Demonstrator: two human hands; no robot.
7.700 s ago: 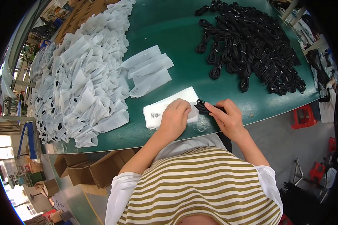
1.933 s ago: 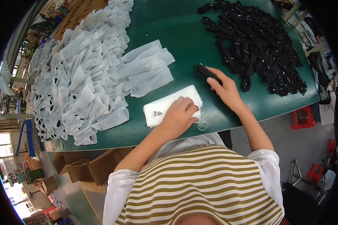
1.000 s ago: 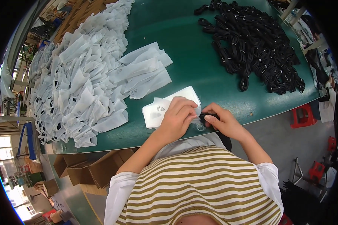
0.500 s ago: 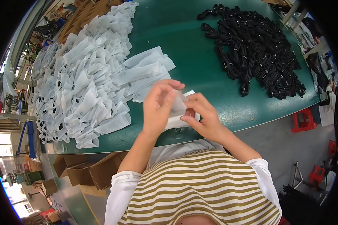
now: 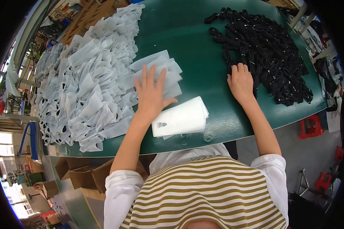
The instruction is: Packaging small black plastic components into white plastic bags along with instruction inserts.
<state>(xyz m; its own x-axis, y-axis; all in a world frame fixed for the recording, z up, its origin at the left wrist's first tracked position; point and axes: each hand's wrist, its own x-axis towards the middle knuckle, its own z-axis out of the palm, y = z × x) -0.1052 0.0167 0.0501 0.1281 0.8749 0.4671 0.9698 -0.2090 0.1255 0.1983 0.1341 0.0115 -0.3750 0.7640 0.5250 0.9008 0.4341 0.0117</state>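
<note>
Head cam, green table, cardboard boxes below, red stools.

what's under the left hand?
The left hand lies flat on a fanned stack of white translucent plastic bags on the green table. Bag contents beneath the palm are covered.

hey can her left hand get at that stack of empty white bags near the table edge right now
Probably yes. The left hand lies flat on the filled bags, right beside the white bag stack, and nothing sits between them on the green table.
</note>
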